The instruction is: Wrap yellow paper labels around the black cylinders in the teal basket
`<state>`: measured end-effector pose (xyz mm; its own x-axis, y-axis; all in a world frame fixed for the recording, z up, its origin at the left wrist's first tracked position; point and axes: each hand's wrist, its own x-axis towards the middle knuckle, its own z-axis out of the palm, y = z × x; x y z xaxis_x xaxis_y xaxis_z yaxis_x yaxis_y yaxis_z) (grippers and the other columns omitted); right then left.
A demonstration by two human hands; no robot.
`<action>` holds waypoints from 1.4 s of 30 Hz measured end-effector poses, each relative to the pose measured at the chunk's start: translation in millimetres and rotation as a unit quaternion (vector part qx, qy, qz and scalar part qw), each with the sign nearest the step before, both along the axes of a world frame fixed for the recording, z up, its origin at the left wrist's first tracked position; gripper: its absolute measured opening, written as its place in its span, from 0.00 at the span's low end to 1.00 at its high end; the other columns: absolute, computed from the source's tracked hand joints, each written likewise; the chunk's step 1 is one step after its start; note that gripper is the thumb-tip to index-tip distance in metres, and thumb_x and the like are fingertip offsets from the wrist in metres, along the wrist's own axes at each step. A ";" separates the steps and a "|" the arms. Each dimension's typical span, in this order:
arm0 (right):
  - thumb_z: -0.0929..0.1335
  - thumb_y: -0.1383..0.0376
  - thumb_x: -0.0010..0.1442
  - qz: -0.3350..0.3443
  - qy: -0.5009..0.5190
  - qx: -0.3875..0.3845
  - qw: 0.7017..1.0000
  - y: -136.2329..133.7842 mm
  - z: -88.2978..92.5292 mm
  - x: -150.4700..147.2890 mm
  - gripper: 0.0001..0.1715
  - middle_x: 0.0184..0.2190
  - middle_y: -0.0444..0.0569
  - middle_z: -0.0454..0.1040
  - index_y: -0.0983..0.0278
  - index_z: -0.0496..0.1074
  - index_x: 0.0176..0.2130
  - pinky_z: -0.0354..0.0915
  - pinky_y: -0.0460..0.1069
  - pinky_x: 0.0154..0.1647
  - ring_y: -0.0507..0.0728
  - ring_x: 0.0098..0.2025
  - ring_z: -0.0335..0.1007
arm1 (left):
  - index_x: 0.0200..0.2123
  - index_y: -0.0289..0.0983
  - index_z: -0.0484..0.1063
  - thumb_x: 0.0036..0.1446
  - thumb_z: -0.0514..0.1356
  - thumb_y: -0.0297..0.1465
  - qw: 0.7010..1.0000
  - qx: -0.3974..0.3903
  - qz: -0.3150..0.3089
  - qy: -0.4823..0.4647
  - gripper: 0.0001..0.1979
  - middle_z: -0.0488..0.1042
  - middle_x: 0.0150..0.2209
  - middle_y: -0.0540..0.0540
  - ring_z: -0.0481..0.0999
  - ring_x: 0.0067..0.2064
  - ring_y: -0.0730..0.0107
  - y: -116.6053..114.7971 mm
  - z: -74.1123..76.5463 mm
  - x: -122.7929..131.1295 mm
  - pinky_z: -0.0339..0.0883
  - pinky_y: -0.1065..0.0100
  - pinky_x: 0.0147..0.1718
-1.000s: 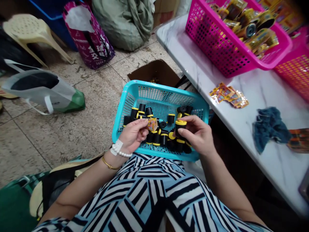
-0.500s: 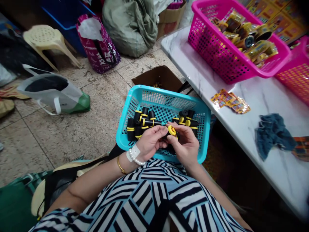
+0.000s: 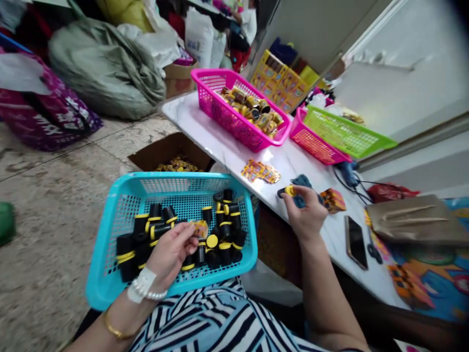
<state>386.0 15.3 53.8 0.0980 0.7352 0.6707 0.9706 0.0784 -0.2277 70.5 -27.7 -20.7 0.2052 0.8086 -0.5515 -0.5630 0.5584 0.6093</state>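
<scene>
My left hand point(image 3: 174, 252) is over the blue basket point(image 3: 110, 220), its thumb and finger pinching a small orange-and-yellow printed wrapper point(image 3: 200, 229). Several black cylinders with yellow caps point(image 3: 224, 246) lie jumbled in that basket below it. To the right, above the edge of the marble-look table, my right hand point(image 3: 308, 212) grips a small black cylinder with a yellow end point(image 3: 281, 192) between thumb and fingers. Just behind that hand lie a dark blue cloth point(image 3: 301, 182) and a stack of orange printed wrappers point(image 3: 333, 200).
On the table point(image 3: 220, 142) stands a pink basket point(image 3: 234, 129) of wrapped cylinders, with flat printed packets point(image 3: 261, 171) before it. A phone point(image 3: 356, 242) lies at the right. A cardboard box point(image 3: 146, 155) sits on the floor behind the blue basket.
My hands were together over the blue basket, holding a yellow-ended piece. They have parted: the right has moved over the table with a cylinder, the left holds a wrapper. The view has turned right.
</scene>
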 end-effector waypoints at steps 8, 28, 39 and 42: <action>0.68 0.56 0.62 0.038 0.071 -0.047 0.996 7.9 -14.7 -1.9 0.19 0.44 0.53 0.79 0.63 0.73 0.49 0.70 0.54 0.50 0.59 0.45 0.77 | 0.33 0.33 0.74 0.42 0.74 0.36 1.000 -0.018 0.004 0.016 0.18 0.75 0.30 0.47 0.69 0.27 0.75 0.9 0.7 0.0 0.64 0.76 0.22; 0.71 0.55 0.57 0.086 0.258 -0.078 0.959 10.3 -25.0 7.5 0.23 0.48 0.52 0.79 0.59 0.62 0.47 0.74 0.57 0.50 0.60 0.46 0.79 | 0.33 0.31 0.75 0.46 0.71 0.31 1.000 -0.012 0.005 0.009 0.13 0.76 0.33 0.44 0.70 0.27 0.76 0.7 -2.3 -5.2 0.63 0.76 0.21; 0.71 0.59 0.59 -0.026 0.050 0.044 0.997 -34.7 -28.2 48.8 0.21 0.50 0.53 0.77 0.60 0.67 0.51 0.72 0.58 0.54 0.62 0.51 0.76 | 0.34 0.31 0.74 0.48 0.71 0.31 1.000 -0.007 -0.013 0.018 0.12 0.74 0.30 0.47 0.69 0.27 0.76 2.5 -6.4 -2.7 0.64 0.77 0.21; 0.72 0.58 0.59 0.017 0.193 0.055 0.979 -35.2 -17.2 24.1 0.21 0.48 0.52 0.77 0.59 0.67 0.50 0.75 0.57 0.49 0.60 0.47 0.78 | 0.33 0.31 0.75 0.47 0.71 0.30 1.000 -0.011 -0.014 0.018 0.11 0.76 0.32 0.45 0.69 0.27 0.77 3.1 -0.8 -1.7 0.64 0.77 0.21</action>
<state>410.1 -20.0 36.6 0.3367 0.6682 0.6635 0.8098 0.1540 -0.5661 68.8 -24.6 -21.5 0.2076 0.7905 -0.5761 -0.5254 0.5869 0.6160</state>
